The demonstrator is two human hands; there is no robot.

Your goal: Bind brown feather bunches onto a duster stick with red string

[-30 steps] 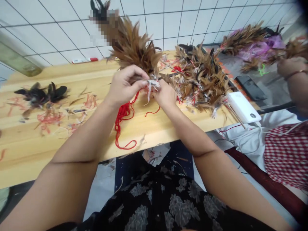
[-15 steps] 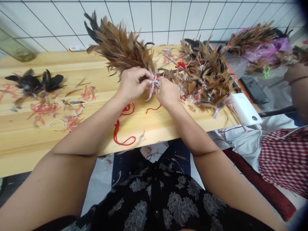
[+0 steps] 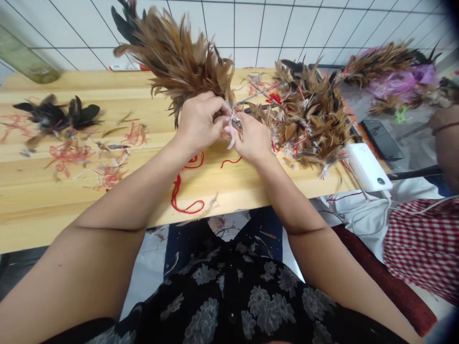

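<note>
My left hand point(image 3: 201, 122) is closed round the base of a bunch of brown feathers point(image 3: 175, 52) that fans up and to the left over the wooden table point(image 3: 32, 200). Right beside it, my right hand point(image 3: 253, 138) pinches the white quill ends and thread of the same bunch. The two hands touch at the tied end. A red string point(image 3: 182, 191) trails from under my hands toward the table's front edge.
A heap of brown feathers point(image 3: 308, 119) lies right of my hands, a white power bank point(image 3: 366, 167) beyond it. Black feathers point(image 3: 57, 114) and red thread scraps point(image 3: 68, 155) lie at left. Another person's arm point(image 3: 446, 138) and a phone point(image 3: 382, 138) are at far right.
The feather bunch has swung a little lower and further left, and my hands have drawn closer together at its base. The red string lies slacker on the table.
</note>
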